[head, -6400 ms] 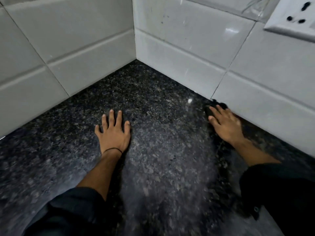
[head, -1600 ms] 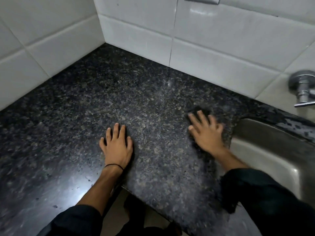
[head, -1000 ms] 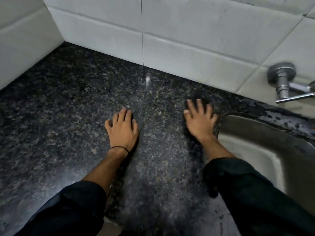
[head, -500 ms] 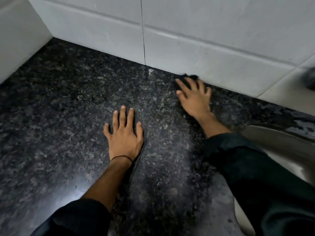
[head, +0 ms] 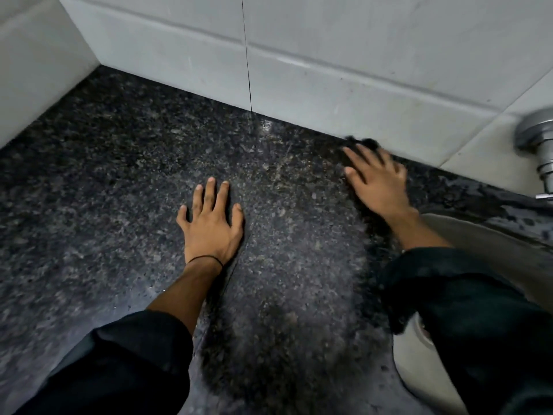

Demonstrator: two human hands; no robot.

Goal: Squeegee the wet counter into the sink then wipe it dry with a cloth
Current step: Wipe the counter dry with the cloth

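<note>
The dark speckled granite counter (head: 125, 181) fills the view. My left hand (head: 211, 227) lies flat on it near the middle, fingers spread, holding nothing. My right hand (head: 378, 182) presses flat on a dark cloth (head: 366, 142) close to the back wall; only the cloth's far edge shows beyond my fingertips, and the hand is blurred. The steel sink (head: 490, 250) lies to the right, partly hidden by my dark right sleeve. No squeegee is in view.
White tiled walls (head: 314, 64) close the counter at the back and left, meeting in a corner at upper left. A chrome tap fitting (head: 538, 142) juts from the wall above the sink. Water spots darken the counter strip behind the sink.
My right hand has slid the cloth to the right along the back wall, toward the sink. The left hand has stayed flat in place. The tap has come back into view.
</note>
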